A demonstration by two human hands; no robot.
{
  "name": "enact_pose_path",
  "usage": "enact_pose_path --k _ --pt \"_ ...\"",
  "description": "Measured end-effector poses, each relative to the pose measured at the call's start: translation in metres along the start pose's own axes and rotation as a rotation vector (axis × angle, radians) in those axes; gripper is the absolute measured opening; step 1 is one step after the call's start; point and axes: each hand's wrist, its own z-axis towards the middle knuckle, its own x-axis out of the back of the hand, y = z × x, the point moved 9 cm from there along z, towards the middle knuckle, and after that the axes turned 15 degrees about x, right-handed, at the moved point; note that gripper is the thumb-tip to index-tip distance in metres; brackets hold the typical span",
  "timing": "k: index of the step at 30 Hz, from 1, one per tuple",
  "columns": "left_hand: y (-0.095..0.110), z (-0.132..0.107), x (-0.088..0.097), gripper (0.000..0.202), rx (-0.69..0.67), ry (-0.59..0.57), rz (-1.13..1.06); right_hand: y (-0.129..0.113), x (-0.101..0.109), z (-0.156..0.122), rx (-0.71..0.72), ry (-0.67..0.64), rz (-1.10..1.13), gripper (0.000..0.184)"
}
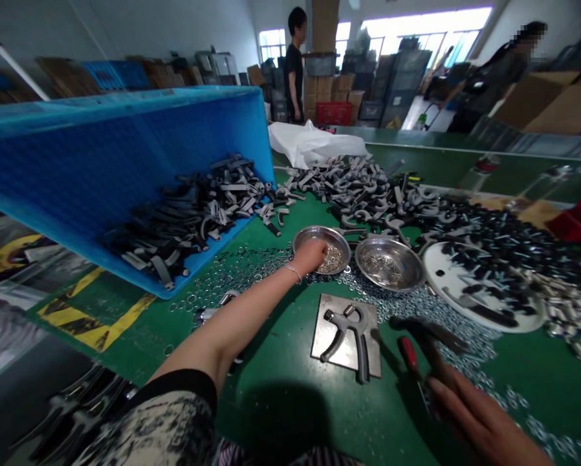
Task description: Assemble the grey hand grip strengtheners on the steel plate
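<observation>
My left hand (311, 254) reaches out into the left steel bowl (305, 237), its fingers curled down among small metal pieces; what they pinch is too small to name. My right hand (470, 414) is low at the right, wrapped around red-handled pliers (409, 355) whose dark jaws point away over the table. Between the hands a grey hand-grip part (349, 331) lies on a square metal plate (325, 343). A second steel bowl (411, 275) with small parts sits beside the first.
A tilted blue crate (101, 155) spills grey and black parts onto the green table (281, 401). More part heaps, scattered washers, a white round tray (436, 262) and a white bag (310, 144) lie beyond. Two people stand far back.
</observation>
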Motion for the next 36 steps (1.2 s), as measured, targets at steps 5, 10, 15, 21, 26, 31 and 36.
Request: enact_pose_path --k 5,10,15,21,26,31,36 --pt "0.015 -0.046 0.021 0.014 -0.1 -0.017 -0.264 -0.053 -0.024 0.025 0.002 -0.098 0.219 0.042" --pt "0.0 -0.123 0.027 0.011 -0.021 -0.13 -0.673 -0.064 -0.05 0.044 0.039 -0.294 0.216 0.041" --pt "-0.03 -0.172 0.025 0.014 0.102 -0.049 -0.633 -0.058 -0.047 0.04 0.011 -0.222 0.318 0.045" --pt "0.003 -0.155 -0.016 0.014 0.086 -0.23 -0.762 -0.023 -0.073 0.026 -0.284 -0.313 0.554 0.057" --pt "0.044 -0.123 -0.044 0.01 -0.151 -0.184 -0.441 0.0 -0.071 0.003 -0.482 -0.062 0.772 0.059" --pt "0.059 -0.11 -0.057 0.017 -0.26 -0.057 -0.093 0.013 -0.086 -0.017 -0.539 0.002 0.85 0.064" --pt "0.061 -0.107 -0.062 0.017 -0.278 -0.031 -0.014 0.013 -0.092 -0.019 -0.548 0.019 0.899 0.059"
